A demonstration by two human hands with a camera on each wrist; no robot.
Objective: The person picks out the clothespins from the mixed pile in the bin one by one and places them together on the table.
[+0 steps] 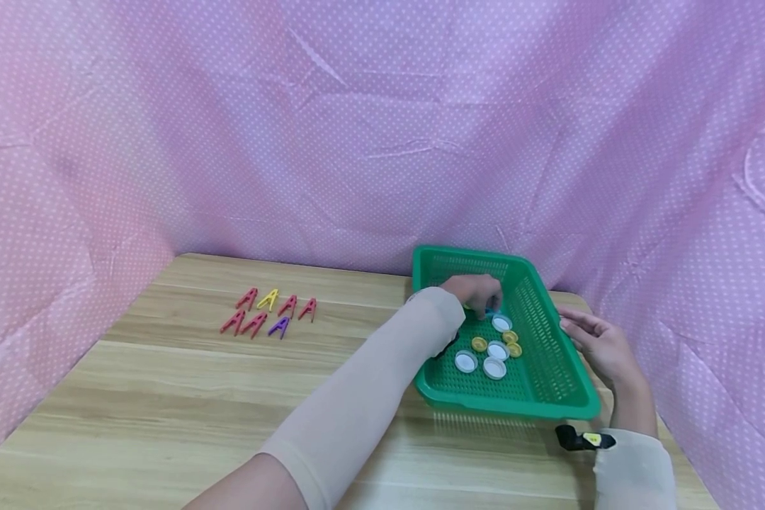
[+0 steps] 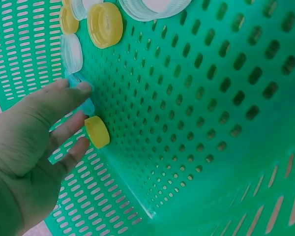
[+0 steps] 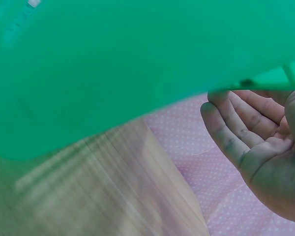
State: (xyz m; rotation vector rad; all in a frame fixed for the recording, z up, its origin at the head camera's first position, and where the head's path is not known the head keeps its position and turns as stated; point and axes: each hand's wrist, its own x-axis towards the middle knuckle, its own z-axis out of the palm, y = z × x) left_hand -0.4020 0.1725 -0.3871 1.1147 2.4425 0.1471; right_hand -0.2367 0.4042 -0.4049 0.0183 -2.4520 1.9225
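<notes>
My left hand (image 1: pixel 478 290) reaches into the green plastic basket (image 1: pixel 503 409). In the left wrist view its thumb and fingers pinch a small light-blue clothespin (image 2: pixel 88 106), mostly hidden by the fingers. Beside the fingertips lies a yellow bottle cap (image 2: pixel 97 132). White caps (image 1: pixel 466 361) and more yellow caps (image 1: pixel 479 344) are spread over the basket floor. My right hand (image 1: pixel 608 354) holds the basket's right rim from outside. The right wrist view shows its fingers under the rim, with part of the thumb cut off by the frame.
On the left of the wooden table (image 1: pixel 185 397), several red clothespins (image 1: pixel 232 322) lie in two rows with a yellow clothespin (image 1: pixel 268 299) and a purple clothespin (image 1: pixel 279 326). A pink dotted cloth (image 1: pixel 331 142) hangs behind and at both sides.
</notes>
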